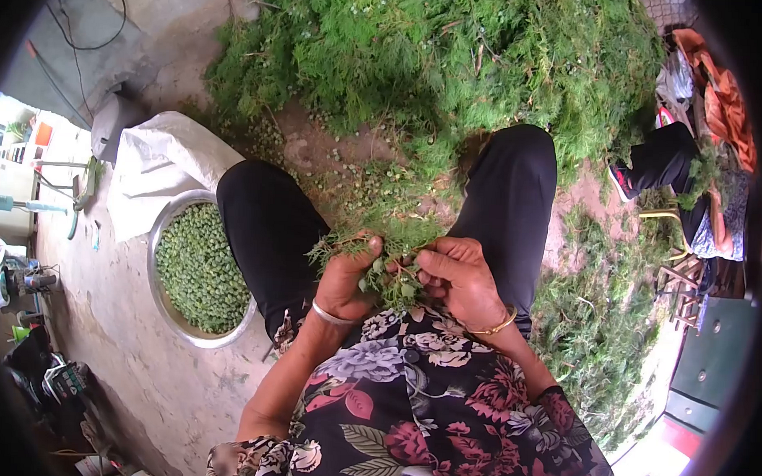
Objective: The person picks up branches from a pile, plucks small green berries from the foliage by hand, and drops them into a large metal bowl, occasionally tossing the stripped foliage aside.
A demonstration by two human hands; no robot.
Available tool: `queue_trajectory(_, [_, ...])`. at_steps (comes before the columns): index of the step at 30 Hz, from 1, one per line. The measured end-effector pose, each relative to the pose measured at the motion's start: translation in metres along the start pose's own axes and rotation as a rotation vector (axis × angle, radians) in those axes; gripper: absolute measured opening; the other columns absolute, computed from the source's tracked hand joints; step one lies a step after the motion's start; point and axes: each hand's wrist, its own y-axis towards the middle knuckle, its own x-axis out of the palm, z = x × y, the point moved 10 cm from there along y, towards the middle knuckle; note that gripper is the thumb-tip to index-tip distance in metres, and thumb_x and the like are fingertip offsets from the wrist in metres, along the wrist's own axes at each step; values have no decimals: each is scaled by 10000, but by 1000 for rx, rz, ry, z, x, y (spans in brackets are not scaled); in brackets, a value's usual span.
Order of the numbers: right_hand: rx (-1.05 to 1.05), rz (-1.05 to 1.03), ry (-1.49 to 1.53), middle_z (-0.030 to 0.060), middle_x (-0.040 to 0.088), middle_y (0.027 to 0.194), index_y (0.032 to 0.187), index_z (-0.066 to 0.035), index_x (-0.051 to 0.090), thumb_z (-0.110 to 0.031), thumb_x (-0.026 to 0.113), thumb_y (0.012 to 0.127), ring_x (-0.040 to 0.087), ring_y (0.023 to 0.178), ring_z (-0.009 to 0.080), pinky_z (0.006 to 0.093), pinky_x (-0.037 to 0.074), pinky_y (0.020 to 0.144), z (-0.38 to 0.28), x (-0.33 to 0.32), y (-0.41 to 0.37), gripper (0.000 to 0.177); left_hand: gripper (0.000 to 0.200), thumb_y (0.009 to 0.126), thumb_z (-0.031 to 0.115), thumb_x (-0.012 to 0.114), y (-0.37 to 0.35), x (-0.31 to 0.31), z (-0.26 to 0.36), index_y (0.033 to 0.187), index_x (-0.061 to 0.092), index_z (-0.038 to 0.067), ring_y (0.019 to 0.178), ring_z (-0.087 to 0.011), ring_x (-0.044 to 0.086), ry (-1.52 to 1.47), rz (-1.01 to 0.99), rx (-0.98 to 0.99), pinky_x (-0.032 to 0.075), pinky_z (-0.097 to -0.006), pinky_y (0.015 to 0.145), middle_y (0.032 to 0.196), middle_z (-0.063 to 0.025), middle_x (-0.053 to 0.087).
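Note:
A green conifer sprig (pixel 396 282) with pale round seed cones is held in front of my lap. My left hand (pixel 351 279) is closed round its left side, thumb on top. On the other side my right hand (pixel 459 278) pinches at the sprig with thumb and curled fingers; what lies between those fingertips is partly hidden. To my left stands a metal basin (pixel 155 268) filled with small green cones (pixel 202 269). Beyond my knees rises a large heap of green conifer branches (pixel 437 64).
A white sack (pixel 170 147) lies beside the basin. More cut greenery (pixel 600 330) covers the ground at right. Another person's dark-clothed leg (pixel 665 160) shows at the right, near a wooden stool (pixel 680 286). Loose cones and scraps lie between my feet and the heap.

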Motion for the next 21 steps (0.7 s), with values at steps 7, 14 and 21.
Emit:
queue_trajectory(7, [-104, 154, -100, 24, 596, 683, 905, 19, 624, -93, 544, 885, 472, 545, 42, 166, 340, 450, -12, -12, -7, 139, 108, 887, 104, 588, 0, -15, 7, 973, 528, 77, 763, -188, 574, -52, 137, 34, 505, -340, 713, 881, -59, 580])
queue_trajectory(14, [-286, 113, -486, 50, 644, 725, 864, 51, 633, -172, 696, 815, 572, 615, 92, 220, 453, 575, -21, 7, -13, 238, 132, 866, 58, 607, -1, -24, 16, 973, 535, 84, 763, -197, 566, -124, 199, 169, 491, -353, 726, 855, -34, 563])
queue_trajectory(21, [-394, 111, -757, 75, 644, 659, 884, 56, 660, -102, 643, 813, 575, 639, 66, 239, 448, 571, -23, 20, -5, 174, 85, 889, 76, 573, -7, -8, 21, 962, 531, 69, 765, -182, 604, 55, 186, 203, 514, -331, 701, 833, -48, 582])
